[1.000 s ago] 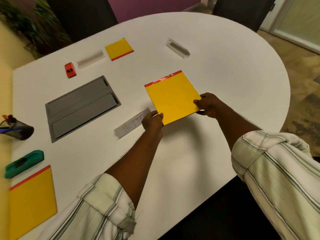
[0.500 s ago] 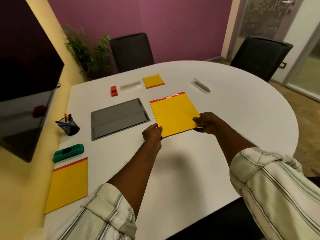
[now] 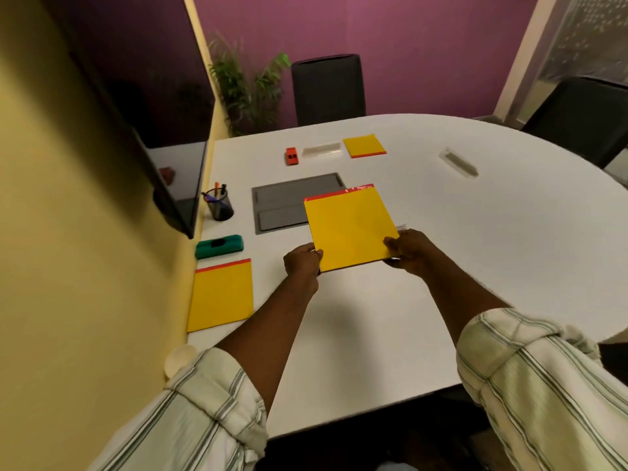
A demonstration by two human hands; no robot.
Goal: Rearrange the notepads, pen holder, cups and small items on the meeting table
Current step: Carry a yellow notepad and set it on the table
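Note:
A yellow notepad with a red top strip is held above the white meeting table. My left hand grips its near left corner and my right hand grips its near right corner. A second large yellow notepad lies flat near the table's left edge. A small yellow notepad lies at the far side. The black mesh pen holder with pens stands by the wall. A pale cup shows at the near left corner, partly behind my sleeve.
A green eraser block lies left of my hands. A grey cable hatch is set in the table behind the held pad. A red small item and two clear name holders lie farther back. Two black chairs and a wall screen border the table.
The held notepad has moved left toward the cable hatch, still gripped by both hands. The camera has tilted up and back, bringing the wall, screen and chairs into view.

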